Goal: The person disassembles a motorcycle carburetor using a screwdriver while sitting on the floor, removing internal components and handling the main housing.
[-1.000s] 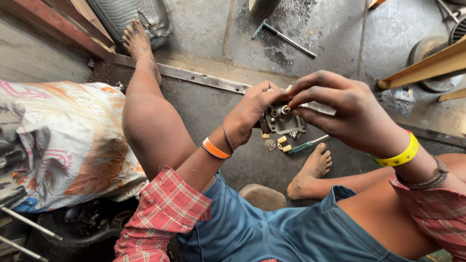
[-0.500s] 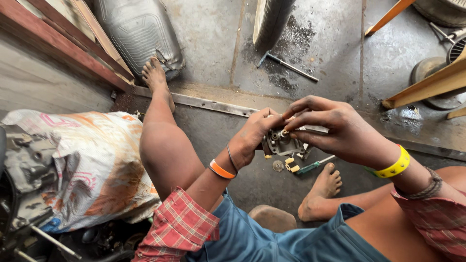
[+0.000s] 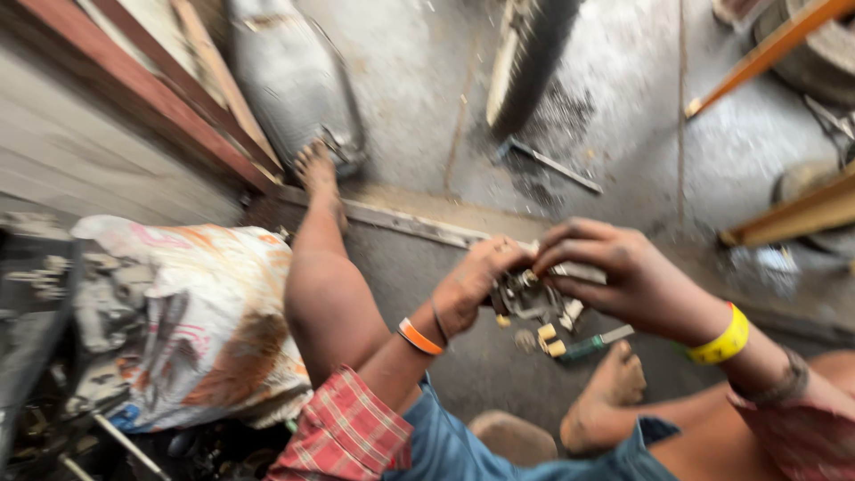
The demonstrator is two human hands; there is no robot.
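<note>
Head camera looks down at a small grey metal part (image 3: 525,298) that sits up in the air between two hands, above the dirty grey floor (image 3: 419,98). It has little bits and holes on it, but it is blurry, so its exact shape is hard to tell. The left hand (image 3: 470,287) is closed around the left side of the part and grips it. The right hand (image 3: 623,278) is curled over the top and right side, and its fingers (image 3: 570,239) pinch the part from above. The left wrist has an orange band (image 3: 419,338) and the right wrist has a yellow band (image 3: 725,338). Just under the part, on the floor, lie two small yellow pieces (image 3: 550,339) and a green-handled screwdriver (image 3: 595,342). Near the screwdriver is the person's bare right foot (image 3: 606,401). The left leg (image 3: 328,294) stretches out, and its bare foot (image 3: 317,174) rests by a flat metal bar (image 3: 401,223). The person wears blue shorts (image 3: 454,441) and a red checked shirt (image 3: 343,436). To the left lies a white and orange sack (image 3: 196,312). Farther away on the floor are a thin metal rod (image 3: 557,166), a dark tyre (image 3: 525,62) and some orange wooden beams (image 3: 784,218).
</note>
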